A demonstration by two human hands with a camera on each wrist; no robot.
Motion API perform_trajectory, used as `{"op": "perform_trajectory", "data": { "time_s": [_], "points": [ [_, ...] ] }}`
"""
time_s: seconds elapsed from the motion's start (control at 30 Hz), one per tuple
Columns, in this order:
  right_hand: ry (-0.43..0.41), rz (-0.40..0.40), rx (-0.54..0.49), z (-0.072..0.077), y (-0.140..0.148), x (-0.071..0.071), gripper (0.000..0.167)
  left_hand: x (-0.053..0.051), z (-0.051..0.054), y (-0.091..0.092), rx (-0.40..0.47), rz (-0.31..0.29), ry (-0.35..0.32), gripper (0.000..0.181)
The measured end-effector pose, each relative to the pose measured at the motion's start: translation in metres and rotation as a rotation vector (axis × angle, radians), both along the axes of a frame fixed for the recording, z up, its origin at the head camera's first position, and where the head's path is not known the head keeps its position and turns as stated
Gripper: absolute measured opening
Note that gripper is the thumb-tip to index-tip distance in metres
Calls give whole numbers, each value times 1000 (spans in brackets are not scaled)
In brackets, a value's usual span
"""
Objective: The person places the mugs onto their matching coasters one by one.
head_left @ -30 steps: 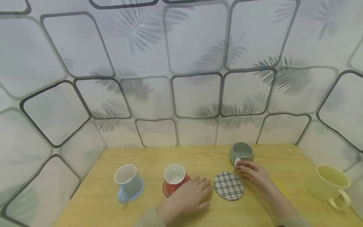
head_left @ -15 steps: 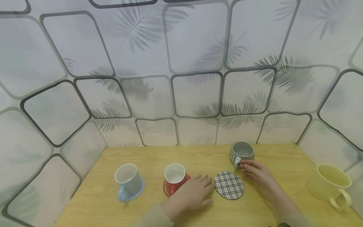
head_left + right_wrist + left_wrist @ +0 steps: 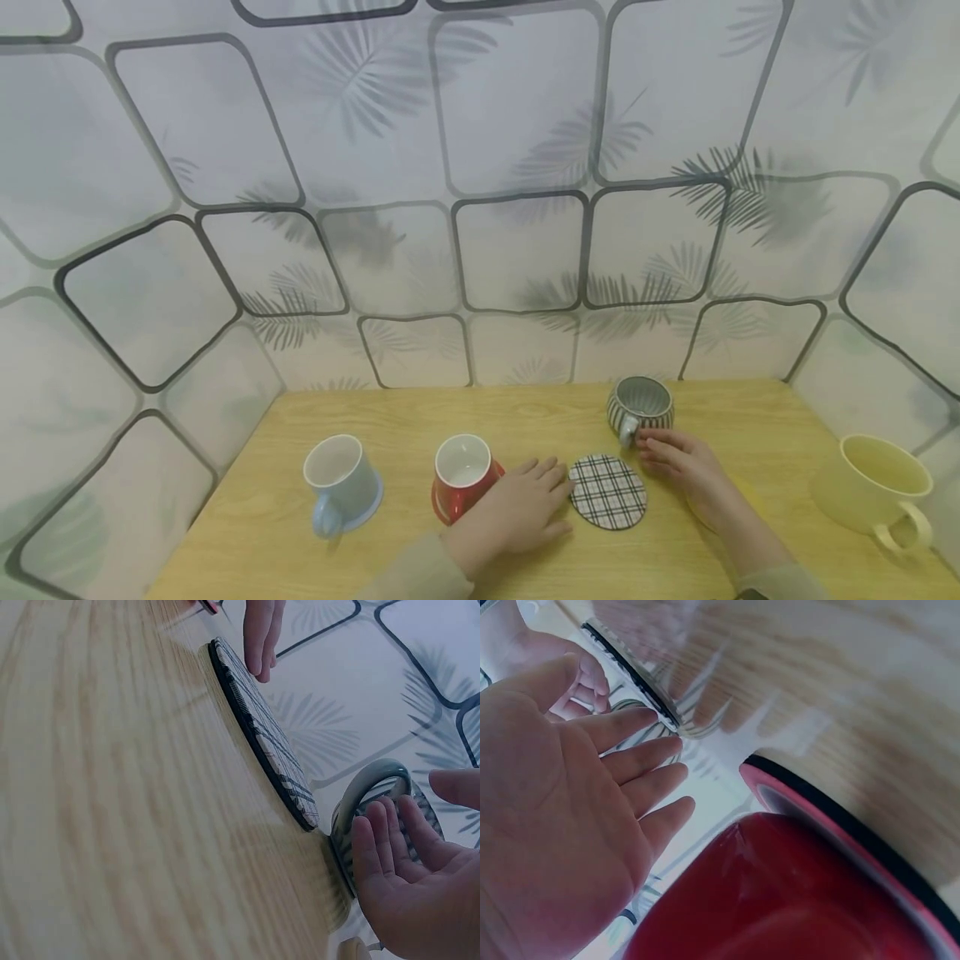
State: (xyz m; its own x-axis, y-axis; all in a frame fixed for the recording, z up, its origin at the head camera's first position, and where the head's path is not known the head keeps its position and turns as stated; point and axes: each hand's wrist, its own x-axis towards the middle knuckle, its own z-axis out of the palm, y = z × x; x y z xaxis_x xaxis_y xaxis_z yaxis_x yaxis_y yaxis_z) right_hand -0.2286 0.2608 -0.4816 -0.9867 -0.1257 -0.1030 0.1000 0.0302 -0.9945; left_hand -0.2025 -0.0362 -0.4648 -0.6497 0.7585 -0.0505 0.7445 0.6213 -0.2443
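My left hand [image 3: 517,508] hovers palm down with fingers straight, its fingertips close to the left edge of a round plaid coaster [image 3: 609,493]. In the left wrist view nothing lies in its palm. My right hand [image 3: 686,475], fingers loosely bent, is beside the handle of a grey striped cup [image 3: 619,413] behind the coaster. In the right wrist view its fingers overlap the cup handle [image 3: 358,796]; whether they touch it I cannot tell. Left of my left hand, a red mug [image 3: 471,485] with a white inside stands on a red coaster [image 3: 438,503].
A light blue mug [image 3: 349,493] stands on a blue coaster [image 3: 375,502] at the left. At the far right is a large yellow mug [image 3: 855,500]. A yellow coaster [image 3: 752,497] lies partly under my right forearm. Patterned cloth walls [image 3: 517,250] border the wooden table.
My left hand has shifted slightly right, closer to the plaid coaster. My right hand has drawn a little right and toward me from the striped cup's handle. The cups stay in place.
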Motion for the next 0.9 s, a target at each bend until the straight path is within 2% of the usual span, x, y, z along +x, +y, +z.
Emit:
{"op": "perform_trajectory", "data": {
  "time_s": [0.2,0.37,0.63,0.9],
  "points": [
    [-5,-7,-1,0,-1,0,42,0,3,6,-8,22,-15,63],
    [-3,-11,-15,-2,-3,-3,38,-2,1,10,-15,38,-12,66],
    [-20,-10,18,-4,-3,-5,43,-3,-1,18,-23,70,-16,70],
    [-6,-15,12,-2,-8,-5,48,-4,-6,22,-91,91,3,73]
  ]
}}
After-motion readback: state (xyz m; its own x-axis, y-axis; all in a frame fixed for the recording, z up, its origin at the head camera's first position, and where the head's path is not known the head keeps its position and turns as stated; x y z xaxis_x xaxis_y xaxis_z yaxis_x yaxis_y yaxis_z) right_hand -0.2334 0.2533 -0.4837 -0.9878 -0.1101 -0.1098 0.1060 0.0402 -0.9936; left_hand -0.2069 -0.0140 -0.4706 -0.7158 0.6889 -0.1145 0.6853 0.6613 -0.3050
